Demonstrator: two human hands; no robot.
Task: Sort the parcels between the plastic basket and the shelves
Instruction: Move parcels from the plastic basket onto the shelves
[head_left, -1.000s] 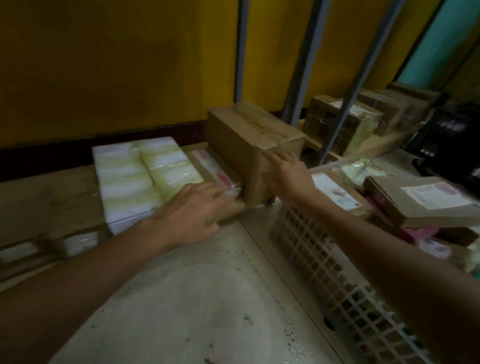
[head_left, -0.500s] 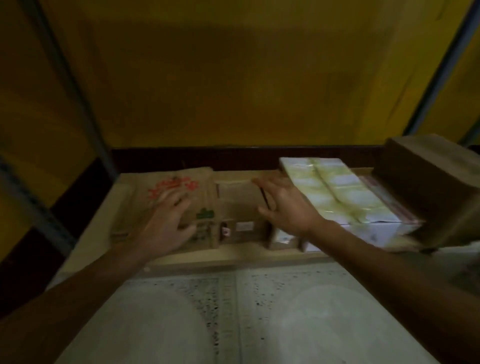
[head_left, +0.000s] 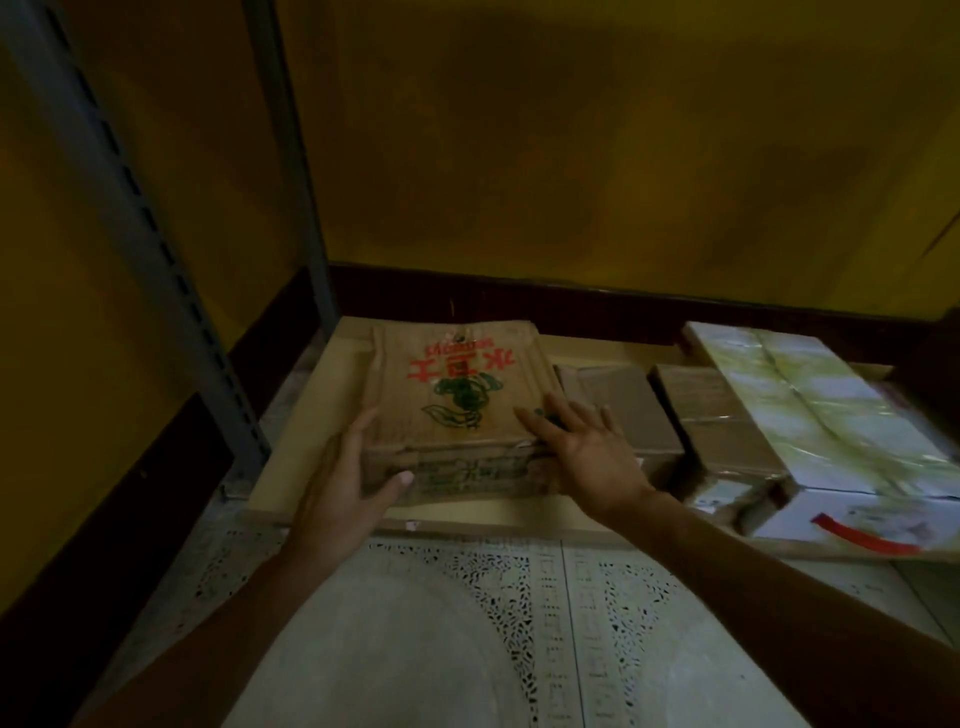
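Note:
A brown cardboard parcel (head_left: 457, 395) with red characters and a green print lies flat at the left end of the low shelf board (head_left: 306, 457). My left hand (head_left: 340, 483) lies against its front left corner, fingers along the left side and thumb on the front face. My right hand (head_left: 587, 452) rests with spread, straight fingers on its front right corner. The plastic basket is out of view.
To the right on the same board lie two plain brown parcels (head_left: 613, 400) (head_left: 711, 421) and a large white-and-green wrapped parcel (head_left: 821, 415). Grey slotted shelf posts (head_left: 135, 208) (head_left: 291, 171) stand at the left. A yellow wall is behind; speckled floor (head_left: 415, 623) lies in front.
My view swung left from the basket to the shelf's left end. Both hands moved left: the left from the parcel's top to its left corner, the right onto its right corner.

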